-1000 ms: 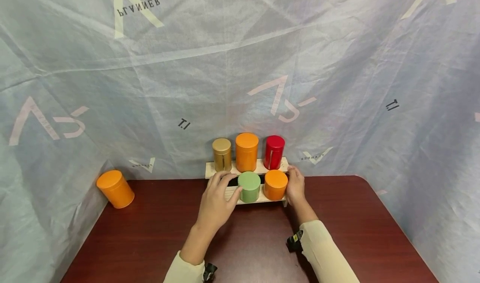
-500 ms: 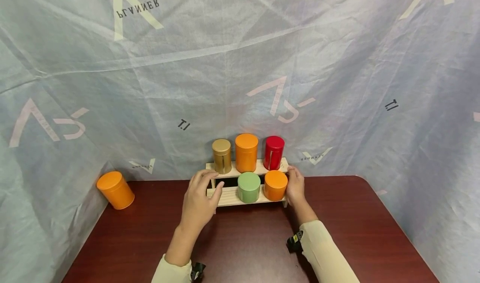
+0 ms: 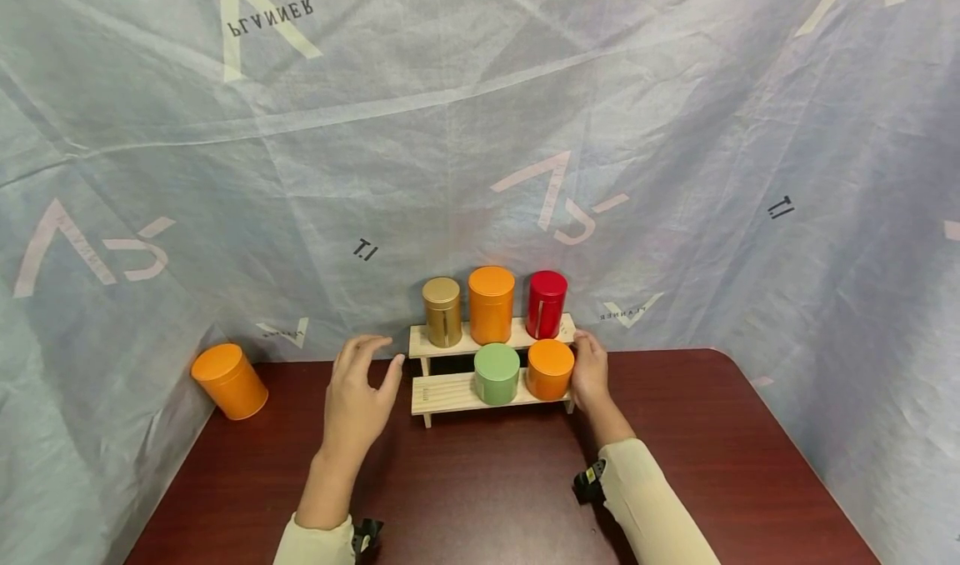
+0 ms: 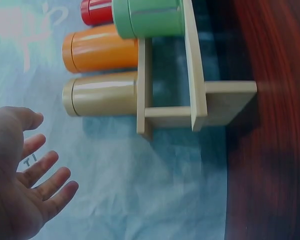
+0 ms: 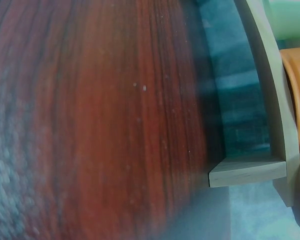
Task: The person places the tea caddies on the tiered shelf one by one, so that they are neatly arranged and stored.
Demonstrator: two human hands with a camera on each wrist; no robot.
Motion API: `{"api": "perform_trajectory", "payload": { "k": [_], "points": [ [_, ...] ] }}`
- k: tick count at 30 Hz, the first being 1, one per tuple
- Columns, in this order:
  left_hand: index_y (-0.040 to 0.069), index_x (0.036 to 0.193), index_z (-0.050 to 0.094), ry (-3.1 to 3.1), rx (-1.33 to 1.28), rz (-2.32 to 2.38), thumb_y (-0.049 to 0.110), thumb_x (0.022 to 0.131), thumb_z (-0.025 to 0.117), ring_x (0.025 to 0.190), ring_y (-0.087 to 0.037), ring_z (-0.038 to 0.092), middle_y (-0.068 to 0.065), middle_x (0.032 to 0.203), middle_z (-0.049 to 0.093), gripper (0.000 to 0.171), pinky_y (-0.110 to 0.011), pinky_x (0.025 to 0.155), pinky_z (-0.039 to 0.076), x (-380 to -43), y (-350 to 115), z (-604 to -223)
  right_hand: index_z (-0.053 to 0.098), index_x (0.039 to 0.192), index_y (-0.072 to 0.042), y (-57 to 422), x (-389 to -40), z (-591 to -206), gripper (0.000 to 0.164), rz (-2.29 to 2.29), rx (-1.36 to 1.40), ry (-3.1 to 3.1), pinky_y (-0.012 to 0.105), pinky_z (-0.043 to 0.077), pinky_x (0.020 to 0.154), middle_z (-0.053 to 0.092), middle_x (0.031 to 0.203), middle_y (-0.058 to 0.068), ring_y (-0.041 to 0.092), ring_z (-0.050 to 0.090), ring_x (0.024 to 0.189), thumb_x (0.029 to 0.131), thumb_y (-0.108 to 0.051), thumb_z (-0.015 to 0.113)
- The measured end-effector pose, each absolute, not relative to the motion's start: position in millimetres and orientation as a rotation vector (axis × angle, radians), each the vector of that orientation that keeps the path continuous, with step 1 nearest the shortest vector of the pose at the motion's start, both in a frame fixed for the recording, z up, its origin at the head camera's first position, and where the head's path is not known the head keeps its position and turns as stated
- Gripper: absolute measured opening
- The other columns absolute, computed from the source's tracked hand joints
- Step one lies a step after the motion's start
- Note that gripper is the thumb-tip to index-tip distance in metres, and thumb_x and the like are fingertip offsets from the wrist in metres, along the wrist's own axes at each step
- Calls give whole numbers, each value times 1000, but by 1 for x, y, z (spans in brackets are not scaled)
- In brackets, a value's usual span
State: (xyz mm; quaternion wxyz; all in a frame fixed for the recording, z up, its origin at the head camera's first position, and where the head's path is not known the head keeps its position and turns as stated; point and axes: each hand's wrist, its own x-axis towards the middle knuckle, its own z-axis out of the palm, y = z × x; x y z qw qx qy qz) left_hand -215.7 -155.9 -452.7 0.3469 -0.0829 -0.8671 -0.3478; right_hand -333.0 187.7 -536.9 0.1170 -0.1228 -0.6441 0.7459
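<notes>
My left hand (image 3: 356,398) is in the air left of a two-tier wooden rack (image 3: 442,394), holding nothing; its fingers are spread in the left wrist view. On the upper tier stand a gold tin (image 3: 442,313), a tall orange tin (image 3: 491,307) and a red tin (image 3: 547,305). A green tin (image 3: 497,375) and a short orange tin (image 3: 550,371) stand on the lower tier, whose left part is bare. My right hand (image 3: 592,373) grips the rack's right end beside the short orange tin; its fingertips are partly hidden.
Another orange tin (image 3: 230,382) appears tilted at the far left of the dark red wooden table (image 3: 480,490), near the cloth. Grey printed cloth (image 3: 420,165) hangs behind and at both sides. The rack stands close to the back cloth.
My left hand has moved left, away from the green tin and past the rack's left end, uncovering the lower tier. The right hand and the tins have stayed in place.
</notes>
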Motion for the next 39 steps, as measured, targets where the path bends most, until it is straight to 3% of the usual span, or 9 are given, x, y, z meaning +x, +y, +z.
{"api": "perform_trajectory", "payload": {
  "k": [18, 25, 29, 32, 39],
  "points": [
    [0, 127, 70, -2230, -6, -934, 14, 99, 75, 126, -46, 52, -22, 133, 60, 32, -65, 102, 47, -215, -203, -456, 53, 141, 9, 187, -332, -539, 42, 2220, -354, -1855, 10, 47, 90, 53, 134, 13, 13, 50, 117, 114, -21, 39],
    [-2, 128, 68, -2167, 91, -897, 12, 98, 75, 131, -50, 44, -28, 138, 54, 33, -65, 107, 40, -213, -225, -457, 56, 139, 6, 187, -331, -536, 41, 2199, -376, -1883, 11, 48, 88, 56, 126, 9, 9, 52, 109, 114, -22, 41],
    [-1, 129, 67, -2157, 173, -874, 12, 98, 74, 134, -51, 39, -28, 142, 49, 34, -66, 103, 39, -210, -238, -457, 57, 139, 6, 188, -331, -534, 41, 2206, -379, -1873, 11, 47, 89, 57, 126, 6, 8, 51, 110, 113, -22, 42],
    [-2, 132, 65, -2164, 229, -841, 11, 98, 74, 138, -53, 35, -30, 146, 46, 38, -68, 102, 38, -210, -248, -456, 57, 138, 6, 188, -332, -535, 40, 2213, -377, -1864, 11, 48, 88, 57, 123, 4, 8, 50, 110, 113, -22, 42],
    [-4, 146, 56, -2226, 327, -797, 15, 98, 73, 146, -56, 26, -35, 157, 35, 54, -73, 113, 27, -211, -274, -456, 58, 136, 6, 187, -334, -537, 40, 2202, -369, -1849, 11, 50, 87, 57, 114, 1, 8, 53, 103, 113, -22, 43]
  ]
}}
